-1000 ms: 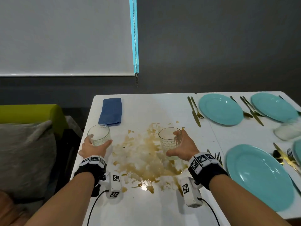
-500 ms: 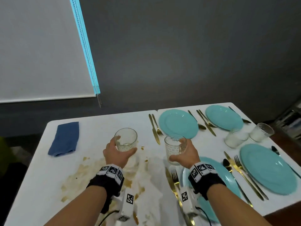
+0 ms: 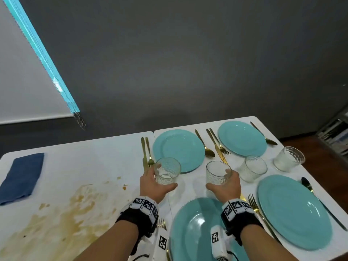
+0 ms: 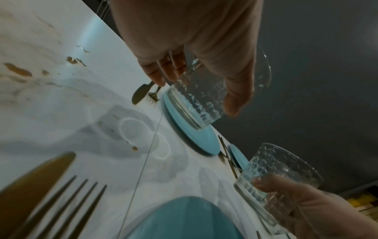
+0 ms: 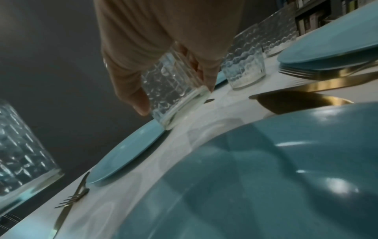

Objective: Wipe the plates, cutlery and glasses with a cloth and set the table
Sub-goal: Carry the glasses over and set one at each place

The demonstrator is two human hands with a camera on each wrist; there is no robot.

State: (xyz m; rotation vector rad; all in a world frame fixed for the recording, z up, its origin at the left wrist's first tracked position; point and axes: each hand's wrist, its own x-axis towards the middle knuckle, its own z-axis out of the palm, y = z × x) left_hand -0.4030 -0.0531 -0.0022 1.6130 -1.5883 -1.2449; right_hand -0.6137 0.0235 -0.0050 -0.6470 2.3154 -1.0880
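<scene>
My left hand (image 3: 154, 185) grips a clear patterned glass (image 3: 167, 170) just above the white table (image 3: 105, 159), near the front edge of the far-left teal plate (image 3: 178, 149). In the left wrist view the fingers (image 4: 163, 69) and thumb wrap that glass (image 4: 196, 100), which hangs off the surface. My right hand (image 3: 224, 187) grips a second glass (image 3: 216, 172) between the near plate (image 3: 194, 228) and two standing glasses (image 3: 253, 167) (image 3: 288, 158). The right wrist view shows this glass (image 5: 175, 90) held tilted above the table. A folded blue cloth (image 3: 20, 178) lies far left.
A brown spill (image 3: 62, 219) covers the near-left table. Several teal plates (image 3: 242, 138) (image 3: 293, 210) sit on the right half with gold knives, forks (image 3: 148, 153) and spoons (image 3: 206, 146) beside them. A dark spoon (image 3: 308, 185) lies at the right edge. Shelves stand far right.
Both hands have carried their glasses rightward, from over the spill to between the plates. The view has swung right with them, so the cloth and spill now sit at the left.
</scene>
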